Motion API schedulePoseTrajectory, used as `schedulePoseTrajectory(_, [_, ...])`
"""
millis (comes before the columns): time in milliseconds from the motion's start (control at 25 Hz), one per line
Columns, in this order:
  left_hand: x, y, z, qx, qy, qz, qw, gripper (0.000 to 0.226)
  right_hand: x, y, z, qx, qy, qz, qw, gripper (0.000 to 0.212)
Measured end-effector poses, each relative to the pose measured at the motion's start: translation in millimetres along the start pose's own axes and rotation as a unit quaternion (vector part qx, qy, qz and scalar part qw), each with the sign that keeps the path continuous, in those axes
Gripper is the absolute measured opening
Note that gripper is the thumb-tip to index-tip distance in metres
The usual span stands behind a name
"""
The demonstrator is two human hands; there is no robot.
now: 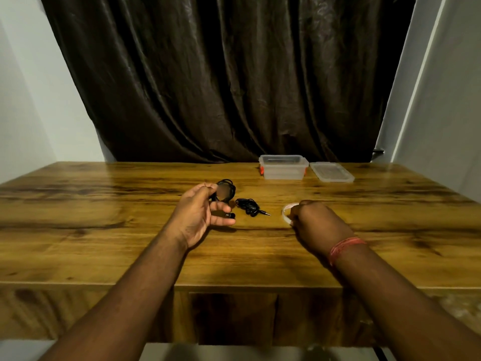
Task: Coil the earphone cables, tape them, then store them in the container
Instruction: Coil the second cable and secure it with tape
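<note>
My left hand (201,213) pinches a coiled black earphone cable (226,190) between thumb and forefinger, held just above the wooden table (104,217). To its right a second black earphone (250,206) lies bunched on the table, its jack plug pointing right. My right hand (316,221) is curled round a white roll of tape (285,213) resting on the table; most of the roll is hidden by the fingers. The clear plastic container (283,168) stands open at the back of the table, with its clear lid (331,171) lying flat to its right.
A dark curtain (221,74) hangs behind the table. White walls close in on both sides. A red thread band circles my right wrist (343,247). The table's front edge runs just under my forearms.
</note>
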State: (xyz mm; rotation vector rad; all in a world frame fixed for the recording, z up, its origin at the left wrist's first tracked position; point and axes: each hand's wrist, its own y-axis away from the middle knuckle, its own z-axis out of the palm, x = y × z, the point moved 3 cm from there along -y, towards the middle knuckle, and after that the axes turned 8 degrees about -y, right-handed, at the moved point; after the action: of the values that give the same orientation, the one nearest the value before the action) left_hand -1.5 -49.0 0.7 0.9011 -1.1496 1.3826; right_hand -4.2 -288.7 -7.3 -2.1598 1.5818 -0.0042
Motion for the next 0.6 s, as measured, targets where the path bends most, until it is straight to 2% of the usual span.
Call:
schedulePoseTrajectory(160, [-2,1,1,-0.004,-0.026,-0.019,0.999,0.014,-10,-3,-3,0.032,0.004,-0.003,0.999,0.025])
schedulePoseTrajectory(280, [-6,1,1,-0.039,-0.029,-0.035,0.998,0.015,-30,-13,-8,0.094,-0.039,-0.064,0.993,0.026])
schedulePoseTrajectory(360, [-8,-1,1,-0.054,-0.039,-0.036,0.997,0.015,-46,-19,-2,0.103,-0.168,-0.079,0.977,0.018])
schedulePoseTrajectory(480, [-11,-1,4,-0.056,-0.078,-0.029,0.995,0.011,-67,-22,25,0.074,-0.397,-0.04,0.914,0.015])
schedulePoseTrajectory(600, [-15,1,10,-0.078,-0.137,-0.033,0.987,0.013,-72,-24,40,0.045,-0.436,-0.028,0.898,0.018])
